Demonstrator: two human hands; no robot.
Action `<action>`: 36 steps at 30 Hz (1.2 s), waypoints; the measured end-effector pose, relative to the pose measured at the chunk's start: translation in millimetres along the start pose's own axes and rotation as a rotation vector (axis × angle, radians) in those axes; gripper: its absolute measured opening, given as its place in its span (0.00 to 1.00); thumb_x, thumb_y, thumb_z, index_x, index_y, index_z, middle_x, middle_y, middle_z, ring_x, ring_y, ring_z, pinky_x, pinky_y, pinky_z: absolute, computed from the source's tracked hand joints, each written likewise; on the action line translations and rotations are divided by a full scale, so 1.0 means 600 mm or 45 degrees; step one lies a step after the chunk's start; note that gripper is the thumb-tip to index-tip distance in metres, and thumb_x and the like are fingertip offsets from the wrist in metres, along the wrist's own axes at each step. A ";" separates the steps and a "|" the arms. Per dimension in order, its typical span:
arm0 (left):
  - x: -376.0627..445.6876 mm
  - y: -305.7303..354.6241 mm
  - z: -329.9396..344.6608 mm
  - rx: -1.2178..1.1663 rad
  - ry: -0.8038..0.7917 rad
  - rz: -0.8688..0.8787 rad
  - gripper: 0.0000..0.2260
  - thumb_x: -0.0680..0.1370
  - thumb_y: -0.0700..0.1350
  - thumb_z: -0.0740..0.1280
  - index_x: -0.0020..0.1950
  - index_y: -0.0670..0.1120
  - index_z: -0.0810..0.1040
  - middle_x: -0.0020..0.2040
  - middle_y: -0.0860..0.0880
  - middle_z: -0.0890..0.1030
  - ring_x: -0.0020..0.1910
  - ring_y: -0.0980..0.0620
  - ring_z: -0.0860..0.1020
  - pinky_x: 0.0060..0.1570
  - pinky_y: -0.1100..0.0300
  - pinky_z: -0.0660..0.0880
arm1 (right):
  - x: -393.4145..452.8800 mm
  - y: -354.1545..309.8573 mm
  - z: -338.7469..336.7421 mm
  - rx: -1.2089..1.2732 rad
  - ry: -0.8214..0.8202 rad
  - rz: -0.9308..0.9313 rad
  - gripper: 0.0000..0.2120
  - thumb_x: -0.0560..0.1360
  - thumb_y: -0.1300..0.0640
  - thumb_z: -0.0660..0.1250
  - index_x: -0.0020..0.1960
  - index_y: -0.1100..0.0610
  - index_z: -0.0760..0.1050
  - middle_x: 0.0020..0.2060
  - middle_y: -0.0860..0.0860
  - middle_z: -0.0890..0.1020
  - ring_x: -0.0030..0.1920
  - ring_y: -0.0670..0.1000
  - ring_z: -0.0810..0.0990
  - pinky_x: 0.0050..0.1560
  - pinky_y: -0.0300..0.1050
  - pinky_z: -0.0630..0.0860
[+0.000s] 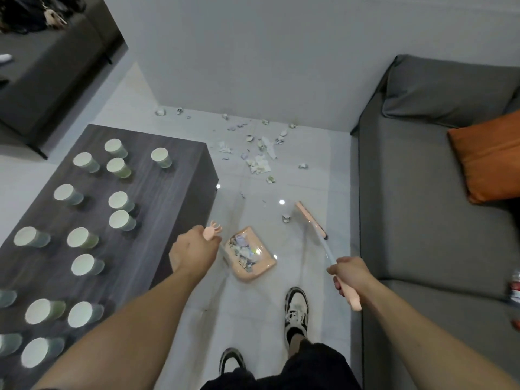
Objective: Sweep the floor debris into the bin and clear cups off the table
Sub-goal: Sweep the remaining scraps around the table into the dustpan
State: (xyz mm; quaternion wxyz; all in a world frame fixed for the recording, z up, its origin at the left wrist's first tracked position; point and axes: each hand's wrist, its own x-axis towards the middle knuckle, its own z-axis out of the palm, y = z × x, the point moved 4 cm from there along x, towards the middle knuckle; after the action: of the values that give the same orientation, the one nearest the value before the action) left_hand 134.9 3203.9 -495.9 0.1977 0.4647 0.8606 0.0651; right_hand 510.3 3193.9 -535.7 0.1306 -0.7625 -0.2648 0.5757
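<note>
Left hand (194, 250) grips dustpan (249, 256) handle; right hand (351, 275) grips broom (311, 220) handle. Debris (259, 156) beyond dustpan; cups (81, 237) left.

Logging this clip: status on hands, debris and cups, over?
Left hand grips dustpan handle, right hand grips broom. Dustpan part-filled; debris scattered near wall. Cups remain on table. Path unobstructed.

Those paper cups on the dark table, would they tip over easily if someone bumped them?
Probably: the paper cups look thin, so likely light. They stand upright and close together on the table, so one knocked cup could topple neighbours, then roll.
</note>
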 end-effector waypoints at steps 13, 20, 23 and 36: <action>0.079 0.137 0.057 0.149 0.004 -0.087 0.16 0.74 0.62 0.65 0.38 0.51 0.71 0.31 0.52 0.71 0.31 0.48 0.71 0.35 0.56 0.67 | 0.116 -0.016 -0.034 -0.489 -0.308 0.123 0.30 0.76 0.64 0.64 0.76 0.55 0.64 0.46 0.57 0.77 0.27 0.52 0.77 0.24 0.40 0.73; 0.074 0.163 0.065 0.137 -0.004 -0.055 0.15 0.75 0.60 0.65 0.37 0.52 0.69 0.31 0.53 0.73 0.29 0.53 0.70 0.32 0.58 0.65 | 0.084 -0.021 -0.033 -0.338 -0.547 0.223 0.16 0.72 0.62 0.68 0.59 0.52 0.73 0.33 0.55 0.79 0.24 0.48 0.73 0.25 0.40 0.70; 0.076 0.166 0.069 0.117 -0.041 -0.029 0.14 0.75 0.60 0.65 0.39 0.51 0.72 0.35 0.49 0.77 0.35 0.46 0.77 0.39 0.55 0.73 | 0.065 -0.015 -0.026 -0.282 -0.558 0.234 0.12 0.72 0.63 0.68 0.53 0.52 0.74 0.28 0.54 0.78 0.23 0.49 0.72 0.24 0.39 0.68; 0.087 0.110 0.013 -0.043 -0.218 0.252 0.15 0.75 0.58 0.69 0.49 0.46 0.79 0.46 0.44 0.81 0.46 0.41 0.79 0.42 0.55 0.73 | -0.094 0.081 0.110 0.081 -0.252 0.174 0.20 0.73 0.63 0.69 0.64 0.56 0.72 0.31 0.55 0.77 0.23 0.48 0.72 0.22 0.38 0.66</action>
State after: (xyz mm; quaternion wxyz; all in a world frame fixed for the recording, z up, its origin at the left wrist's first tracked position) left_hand 163.5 3283.1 -498.1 0.2707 0.5480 0.7893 0.0590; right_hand 449.0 3115.5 -534.9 0.0884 -0.7136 -0.2057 0.6638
